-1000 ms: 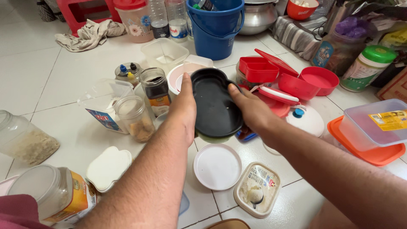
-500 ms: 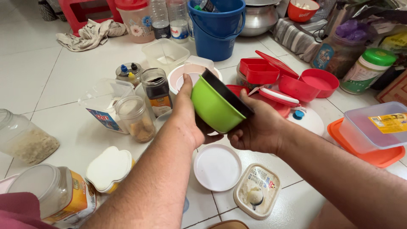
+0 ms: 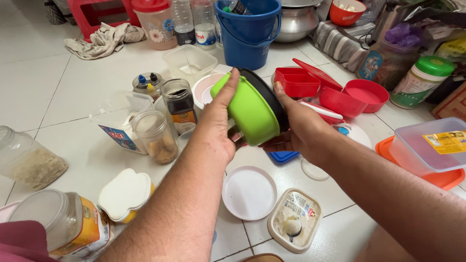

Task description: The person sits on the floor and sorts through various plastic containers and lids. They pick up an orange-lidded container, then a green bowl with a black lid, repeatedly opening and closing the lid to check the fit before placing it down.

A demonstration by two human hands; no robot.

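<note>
Green container (image 3: 250,114) with its black lid (image 3: 268,97) now sits tipped on its side in mid-air over the floor, green underside turned toward the camera; a second ago the black lid faced up and hid almost all the green, half a second ago it was only partly tilted. So the piece has been rolled over between the hands, lid edge now pointing away and to the right.

Left hand (image 3: 213,123) is spread along the container's left wall, fingers long and only loosely curled, thumb underneath (not a tight clamp, more a cradle). Right hand (image 3: 303,128) wraps the lid side from behind, fingers curled under the rim, thumb on top of the black edge. Both have hold of it. Lid looks seated on the body, though whether it is fully snapped I cannot tell.

Read: the work in hand is checking or pressing the lid-to-body fit, and the turn gives a look at the underside.

Around it on the white tiled floor (image 3: 63,82): a round white lid (image 3: 249,190) just below, a blue flat lid (image 3: 283,156) under the right wrist, a dark-filled glass jar (image 3: 178,104) left, red tubs (image 3: 335,92) right, blue bucket (image 3: 248,31) behind.
</note>
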